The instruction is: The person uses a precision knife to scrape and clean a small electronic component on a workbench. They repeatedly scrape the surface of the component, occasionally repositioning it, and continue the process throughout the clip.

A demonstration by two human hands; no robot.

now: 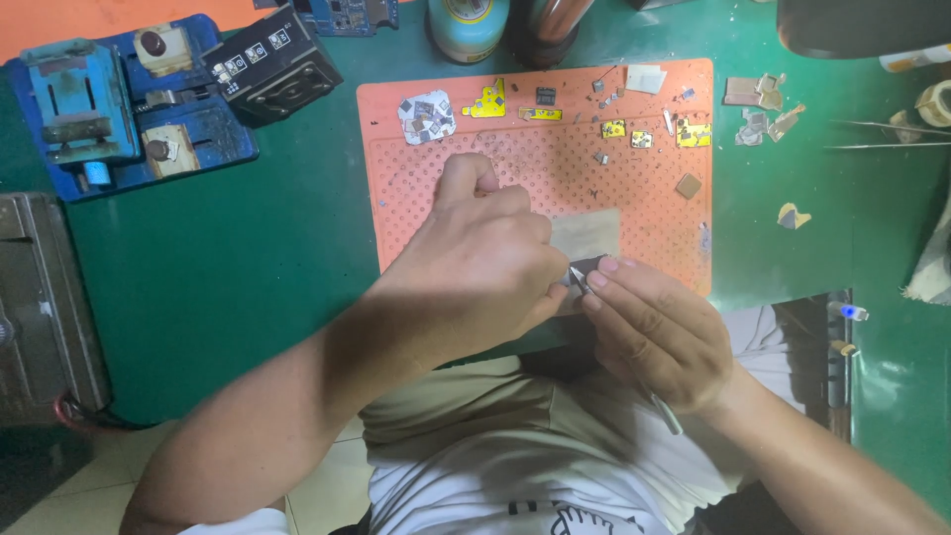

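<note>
On the green surface [248, 267] our left hand [475, 267] curls shut over a small dark flat part [586, 266] at the near edge of the orange perforated rubber mat [654, 213]. Our right hand [659, 332] pinches slim metal tweezers [578, 276], tip touching that part.

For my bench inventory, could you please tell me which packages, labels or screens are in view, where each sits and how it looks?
Container: top edge above the orange mat, round, pale blue with a yellow and white label.
Black box: upper left beside the blue fixture, squarish, with small white label patches.
Tape roll: far right edge, beige ring.
No screens are visible.
</note>
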